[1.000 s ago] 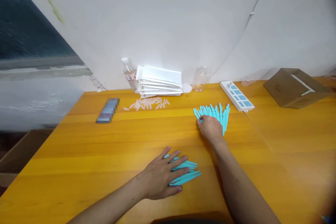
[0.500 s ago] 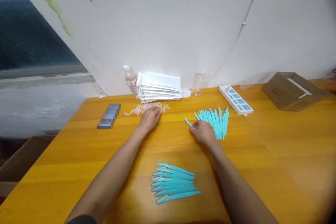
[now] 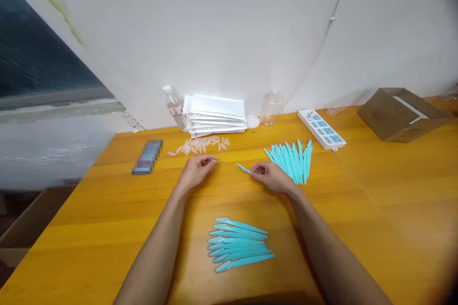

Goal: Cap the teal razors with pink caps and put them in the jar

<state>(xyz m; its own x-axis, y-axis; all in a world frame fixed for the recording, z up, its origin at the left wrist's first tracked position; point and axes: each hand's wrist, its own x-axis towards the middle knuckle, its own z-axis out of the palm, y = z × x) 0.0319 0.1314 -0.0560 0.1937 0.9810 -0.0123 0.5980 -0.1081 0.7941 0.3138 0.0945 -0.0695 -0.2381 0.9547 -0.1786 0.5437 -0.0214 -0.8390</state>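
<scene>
Midway across the desk [image 3: 107,228], short of its far edge, the right hand [image 3: 272,177] is holding one slim blue stick [image 3: 243,168], thumb and fingers clamped on its handle, with the bare end pointing toward the left hand [image 3: 195,170]. The left hand is lying just on the near side of some loose clear pieces [image 3: 200,144], thumb and fingers curled toward each other; whether they are pinching a piece, I cannot tell. The hands are standing apart, and the stick is not touching the left one.

Toward the far edge, beside the right hand, a pile of blue sticks [image 3: 294,164] is lying fanned. Nearer the person, a row of sticks [image 3: 246,246] is lying with its heads toward the left edge. A phone [image 3: 147,157] is lying near the far left corner.

On method, in my judgement: the right hand should be gripping the handle firmly, leaving the head free of fingers. The left fingertips should be meeting that head in line, low over the wood, without twisting. Both forearms should be passing wide of the near row.
</scene>
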